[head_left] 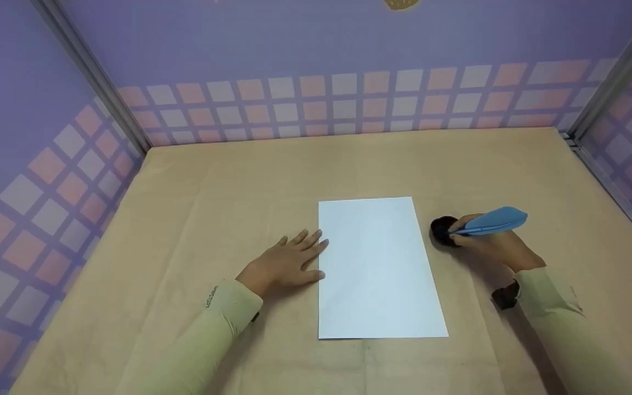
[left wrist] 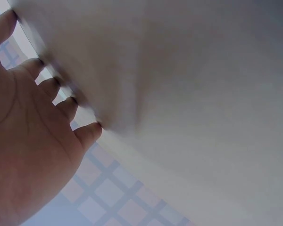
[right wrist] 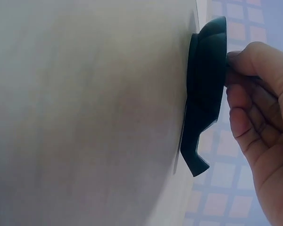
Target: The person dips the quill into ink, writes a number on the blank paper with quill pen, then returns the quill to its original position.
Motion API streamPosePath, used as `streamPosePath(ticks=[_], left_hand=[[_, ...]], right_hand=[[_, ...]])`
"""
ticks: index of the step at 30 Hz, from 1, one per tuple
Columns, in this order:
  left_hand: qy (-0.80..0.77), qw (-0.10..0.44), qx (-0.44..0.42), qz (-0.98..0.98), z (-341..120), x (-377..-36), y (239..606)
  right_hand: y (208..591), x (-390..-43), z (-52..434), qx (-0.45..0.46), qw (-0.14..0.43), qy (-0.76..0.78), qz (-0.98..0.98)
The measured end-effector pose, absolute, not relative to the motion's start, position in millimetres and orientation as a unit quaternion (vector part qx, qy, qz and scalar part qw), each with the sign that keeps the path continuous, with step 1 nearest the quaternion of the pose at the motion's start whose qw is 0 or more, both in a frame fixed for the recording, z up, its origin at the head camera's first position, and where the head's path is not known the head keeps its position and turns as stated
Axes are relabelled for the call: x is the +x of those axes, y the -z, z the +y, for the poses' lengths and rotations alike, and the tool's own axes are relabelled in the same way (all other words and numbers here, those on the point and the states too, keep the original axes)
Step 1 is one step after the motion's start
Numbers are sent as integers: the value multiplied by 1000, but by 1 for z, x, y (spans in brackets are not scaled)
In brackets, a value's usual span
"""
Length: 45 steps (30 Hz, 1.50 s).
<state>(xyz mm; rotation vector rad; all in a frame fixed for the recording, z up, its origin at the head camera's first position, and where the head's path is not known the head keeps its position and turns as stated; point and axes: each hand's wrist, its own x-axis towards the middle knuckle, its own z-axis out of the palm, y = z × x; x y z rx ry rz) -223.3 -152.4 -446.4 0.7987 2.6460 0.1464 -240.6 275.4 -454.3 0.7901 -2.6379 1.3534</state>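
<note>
A white sheet of paper lies on the table in the head view. My left hand rests flat beside it with spread fingers, the fingertips touching its left edge. In the left wrist view, the left palm shows with nothing in it. To the right of the sheet, my right hand pinches a blue feather pen between thumb and fingers. Its lower end reaches a small round black dish. The right wrist view shows this dark dish from the side, with a bent projection; the pen's tip is hidden there.
A beige cloth covers the table. Purple panels with pink and white squares stand at the back and both sides, joined by grey metal posts. A dark wrist strap shows at the right sleeve.
</note>
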Motion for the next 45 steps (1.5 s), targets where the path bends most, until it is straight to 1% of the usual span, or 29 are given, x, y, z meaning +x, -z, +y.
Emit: streamPosePath(ticks=[5, 14, 30, 35, 45], left_hand=[[-48, 188, 276, 941, -153, -223, 446], [-47, 188, 278, 941, -151, -225, 448], [-52, 186, 279, 941, -151, -224, 447], [-54, 193, 281, 939, -151, -224, 445], [-56, 189, 286, 938, -151, -224, 444]], right_hand=[[455, -242, 274, 265, 39, -427, -864], [455, -242, 275, 277, 64, -424, -860], [449, -243, 274, 235, 43, -433, -869], [447, -244, 273, 221, 49, -457, -860], [443, -244, 270, 207, 38, -500, -840]])
